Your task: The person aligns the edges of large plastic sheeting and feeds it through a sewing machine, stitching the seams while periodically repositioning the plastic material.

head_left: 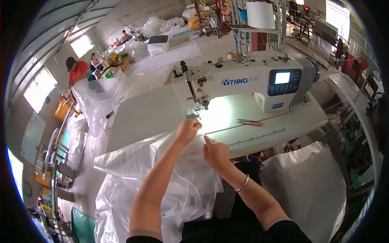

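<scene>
My left hand is closed close to the needle area of a white sewing machine. My right hand is closed too, with its index finger and thumb at the table's front edge, just right of my left hand. Translucent plastic sheeting hangs from the table front below both hands, and its upper edge reaches them. What exactly the fingertips pinch is too small to tell. The machine's lamp lights the bed brightly behind my hands.
Red-handled thread snips lie on the machine table, right of the needle. A printed ruler runs along the front edge. More sheeting hangs at lower right. A person in a red top is at the far left. A thread cone stands behind.
</scene>
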Action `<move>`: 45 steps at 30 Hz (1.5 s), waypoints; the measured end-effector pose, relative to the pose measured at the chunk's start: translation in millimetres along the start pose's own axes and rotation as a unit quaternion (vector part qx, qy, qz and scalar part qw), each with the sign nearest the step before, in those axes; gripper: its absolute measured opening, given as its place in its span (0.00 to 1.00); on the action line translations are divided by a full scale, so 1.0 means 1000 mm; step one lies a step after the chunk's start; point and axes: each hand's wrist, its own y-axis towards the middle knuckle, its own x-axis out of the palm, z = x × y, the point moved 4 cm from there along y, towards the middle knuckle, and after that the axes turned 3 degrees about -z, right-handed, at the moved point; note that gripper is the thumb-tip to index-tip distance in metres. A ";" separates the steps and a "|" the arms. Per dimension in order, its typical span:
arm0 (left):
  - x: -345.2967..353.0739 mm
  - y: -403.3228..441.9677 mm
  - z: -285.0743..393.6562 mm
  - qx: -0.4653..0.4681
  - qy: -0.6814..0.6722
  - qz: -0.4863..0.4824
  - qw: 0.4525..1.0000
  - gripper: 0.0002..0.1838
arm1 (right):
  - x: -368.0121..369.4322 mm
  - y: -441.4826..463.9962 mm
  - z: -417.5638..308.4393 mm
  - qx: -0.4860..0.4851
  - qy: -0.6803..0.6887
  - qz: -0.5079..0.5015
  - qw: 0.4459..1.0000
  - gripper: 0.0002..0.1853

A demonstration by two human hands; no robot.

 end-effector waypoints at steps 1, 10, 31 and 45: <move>-0.001 0.001 0.005 0.057 0.046 0.065 0.995 0.08 | -0.001 -0.006 -0.001 0.005 -0.014 -0.018 1.000 0.17; 0.014 -0.002 0.011 0.171 0.183 0.181 0.951 0.06 | 0.001 -0.001 -0.004 -0.023 -0.083 -0.098 0.992 0.11; 0.013 -0.032 0.017 0.160 0.196 0.051 0.966 0.27 | 0.017 0.099 0.054 -0.242 -0.027 -0.043 0.969 0.07; 0.005 -0.012 0.001 0.189 0.182 0.050 0.964 0.26 | 0.026 0.106 0.055 -0.168 -0.026 -0.037 0.985 0.09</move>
